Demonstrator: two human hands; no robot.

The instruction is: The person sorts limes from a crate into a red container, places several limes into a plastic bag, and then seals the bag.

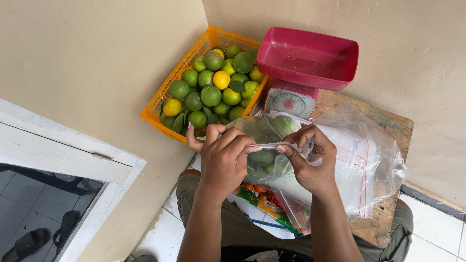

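Clear bag (272,145) mouth — pinched between both hands' fingers (245,145)

Thin clear glossy plastic zip bag (272,145), crinkled. Orange plastic lattice crate (160,99), smooth. Red plastic scale pan (310,58), semi-gloss. Worn wooden board (388,121), rough, matt. Round green/yellow citrus fruits (211,94), waxy skin w/ slight sheen. White floor tiles (160,237), glazed.

Two bare forearms without sleeves; left hand (223,157) and right hand (310,160) wear nothing. Olive-green trousers (233,228) cover the legs.
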